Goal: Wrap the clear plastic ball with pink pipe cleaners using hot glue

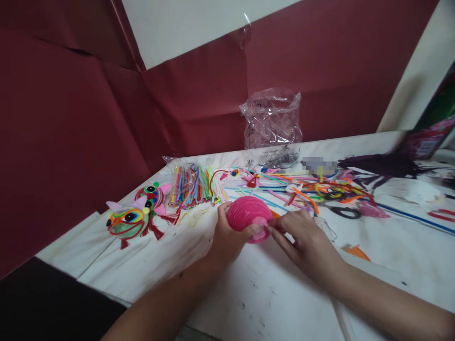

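A bright pink ball [250, 213], ridged as if wound in pipe cleaners, is held above the white table. My left hand [229, 232] wraps round its left side, with the thumb on a paler pink patch [261, 227] at the lower right. At that patch, the fingertips of my right hand [296, 234] are pinched together. Whatever lies between them is too small to make out. An orange piece [274, 214] shows just behind the right fingers.
Left stand two colourful animal-head crafts [130, 220] with red tassels. A bundle of coloured pipe cleaners [194, 187] lies behind the ball. Loose pipe cleaners and black-handled scissors [343, 211] spread rightward. A clear plastic bag [272, 121] leans on the dark red backing [199, 104].
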A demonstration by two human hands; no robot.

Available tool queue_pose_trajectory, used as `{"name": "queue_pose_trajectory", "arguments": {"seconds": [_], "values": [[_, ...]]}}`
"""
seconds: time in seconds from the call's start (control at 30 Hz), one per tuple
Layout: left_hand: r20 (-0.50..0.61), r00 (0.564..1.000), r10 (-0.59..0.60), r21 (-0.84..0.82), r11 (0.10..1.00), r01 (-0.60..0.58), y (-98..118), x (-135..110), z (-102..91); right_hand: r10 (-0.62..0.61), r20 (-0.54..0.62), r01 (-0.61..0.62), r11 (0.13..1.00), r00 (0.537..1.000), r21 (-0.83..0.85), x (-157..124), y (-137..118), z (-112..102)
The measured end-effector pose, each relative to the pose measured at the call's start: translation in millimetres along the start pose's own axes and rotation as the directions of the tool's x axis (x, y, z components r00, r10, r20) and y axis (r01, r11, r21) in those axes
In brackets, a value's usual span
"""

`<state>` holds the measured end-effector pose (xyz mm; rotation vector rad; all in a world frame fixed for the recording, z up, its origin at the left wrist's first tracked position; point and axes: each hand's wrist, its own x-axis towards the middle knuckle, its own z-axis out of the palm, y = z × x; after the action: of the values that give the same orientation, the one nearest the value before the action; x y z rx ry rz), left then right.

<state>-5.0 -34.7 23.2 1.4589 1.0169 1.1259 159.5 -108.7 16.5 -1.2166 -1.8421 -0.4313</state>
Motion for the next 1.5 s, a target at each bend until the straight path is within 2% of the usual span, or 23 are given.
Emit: {"name": "queue_pose_trajectory", "arguments": {"seconds": [0.13,0.27,0.43,0.77,0.97,1.27,1.37,1.5], "values": [[-0.018,1.000,0.010,0.037,0.999,-0.009,-1.6,-0.7,0.5,0.168,0.066,-0.175,0.976,0.984,0.128,-4.6,-0.8,4.4],[0.016,1.000,0.000,-0.003,1.000,0.000,-6.0,1.2,0.8,0.216,0.087,-0.225,0.966,0.973,0.126,-4.7,-0.2,4.6],[0.058,0.998,-0.029,-0.098,0.995,0.035,-14.4,6.8,0.4,0.175,0.071,-0.180,0.981,0.982,0.068,-0.7,-0.2,0.1],[0.082,0.997,-0.014,0.015,1.000,0.012,-8.1,4.9,-0.6,0.028,0.069,-0.027,0.999,0.997,-0.026,-3.0,4.3,0.7],[0.122,0.992,0.013,0.035,0.999,-0.018,-7.2,4.3,-1.8,0.022,0.081,-0.018,0.999,0.996,-0.045,-3.3,5.1,0.7],[0.132,0.990,-0.041,0.115,0.993,0.026,-3.2,3.8,-3.5,-0.091,0.089,0.097,0.993,0.992,-0.066,-1.4,-1.6,0.5],[0.118,0.992,-0.034,0.041,0.999,0.030,-1.9,9.7,-5.0,-0.064,0.073,0.068,0.997,0.995,-0.048,3.3,-1.6,-4.2],[0.014,0.995,-0.098,-0.219,0.971,0.099,-4.0,21.7,-8.7,-0.022,-0.089,0.021,1.000,0.996,-0.015,15.4,-0.7,-26.4]]}}
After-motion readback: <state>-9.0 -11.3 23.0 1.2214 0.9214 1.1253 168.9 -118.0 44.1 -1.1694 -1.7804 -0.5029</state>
